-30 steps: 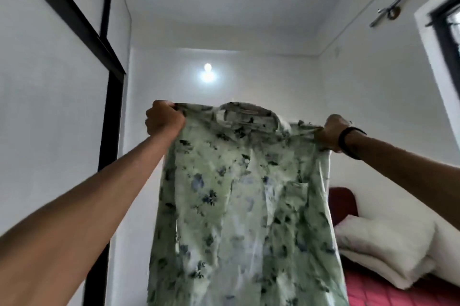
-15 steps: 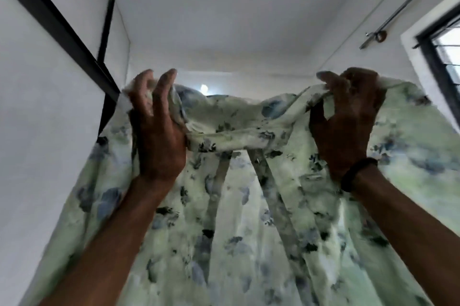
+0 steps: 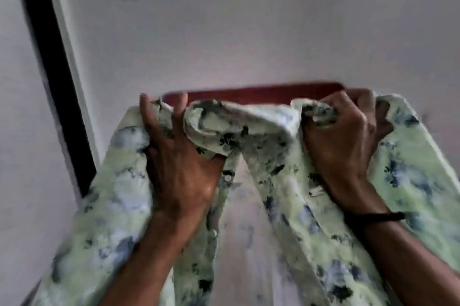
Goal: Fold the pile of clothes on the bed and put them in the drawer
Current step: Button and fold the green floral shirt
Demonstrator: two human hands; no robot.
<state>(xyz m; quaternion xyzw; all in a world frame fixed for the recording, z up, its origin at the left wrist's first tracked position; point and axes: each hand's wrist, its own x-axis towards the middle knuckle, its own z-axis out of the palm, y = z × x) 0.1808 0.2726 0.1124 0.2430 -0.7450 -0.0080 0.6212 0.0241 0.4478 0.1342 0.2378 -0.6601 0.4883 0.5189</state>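
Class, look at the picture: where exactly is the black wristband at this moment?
In the head view, the black wristband sits at lower right, around the wrist just below the right hand, which grips the floral shirt near its collar.

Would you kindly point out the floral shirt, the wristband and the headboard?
floral shirt [image 3: 249, 128]: head view, rumpled collar.
wristband [image 3: 373, 217]: head view, black band on the right wrist.
headboard [image 3: 261, 92]: head view, dark red top edge.
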